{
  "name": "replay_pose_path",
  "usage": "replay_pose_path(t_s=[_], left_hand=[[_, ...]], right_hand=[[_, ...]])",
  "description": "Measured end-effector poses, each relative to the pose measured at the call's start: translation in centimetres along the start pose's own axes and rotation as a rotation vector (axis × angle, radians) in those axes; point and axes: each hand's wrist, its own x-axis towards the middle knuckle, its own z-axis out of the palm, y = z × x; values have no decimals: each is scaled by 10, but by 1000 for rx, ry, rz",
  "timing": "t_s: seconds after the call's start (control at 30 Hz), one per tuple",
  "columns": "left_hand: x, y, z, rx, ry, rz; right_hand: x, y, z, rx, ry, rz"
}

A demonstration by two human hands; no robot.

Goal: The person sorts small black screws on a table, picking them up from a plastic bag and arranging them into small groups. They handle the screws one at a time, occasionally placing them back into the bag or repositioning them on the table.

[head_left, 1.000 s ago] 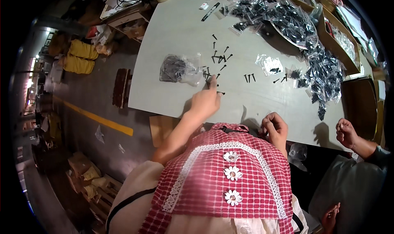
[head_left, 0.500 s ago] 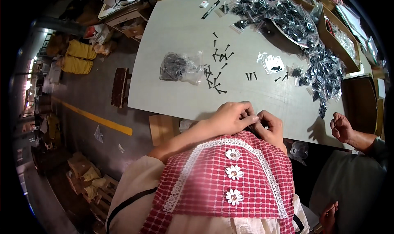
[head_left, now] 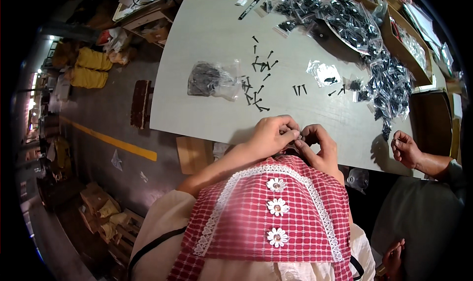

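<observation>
My left hand (head_left: 277, 134) and my right hand (head_left: 319, 145) meet at the table's front edge, just above the red checked apron. The fingers of both are closed in a pinch, their tips nearly touching. Something small and greyish shows between them, too little of it to name. Ahead of the hands, several loose black screws (head_left: 258, 91) lie scattered beside a clear plastic bag (head_left: 213, 79) with dark contents. A short row of black screws (head_left: 299, 90) sits farther right, below a stack of small clear bags (head_left: 322, 73).
A big heap of filled small bags (head_left: 389, 86) covers the table's right side. Behind it stands a cardboard box (head_left: 406, 44). A black marker (head_left: 250, 8) lies at the back. Another person's hand (head_left: 408, 150) hovers at the right edge. A brown stool (head_left: 141, 104) stands left of the table.
My hands have risen slightly and the fingertips have shifted, with a small greyish bit now showing between them. The other person's hand has moved a little left. The whole view has shifted slightly.
</observation>
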Motion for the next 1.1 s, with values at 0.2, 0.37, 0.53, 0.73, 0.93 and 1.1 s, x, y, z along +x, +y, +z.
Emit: replay_pose_path(t_s=[0.2, 0.37, 0.53, 0.73, 0.93, 1.1], left_hand=[[2, 0, -5, 138, 8, 111], [3, 4, -3, 126, 50, 119], [3, 7, -5, 128, 64, 95], [15, -2, -7, 140, 89, 115], [35, -26, -35, 174, 315, 4], [8, -15, -36, 188, 189, 40]], right_hand=[[3, 5, 3, -89, 8, -121], [3, 0, 3, -36, 41, -21], [4, -7, 1, 94, 37, 143], [11, 0, 3, 174, 28, 219], [34, 18, 14, 33, 73, 25], [31, 8, 16, -30, 0, -29]])
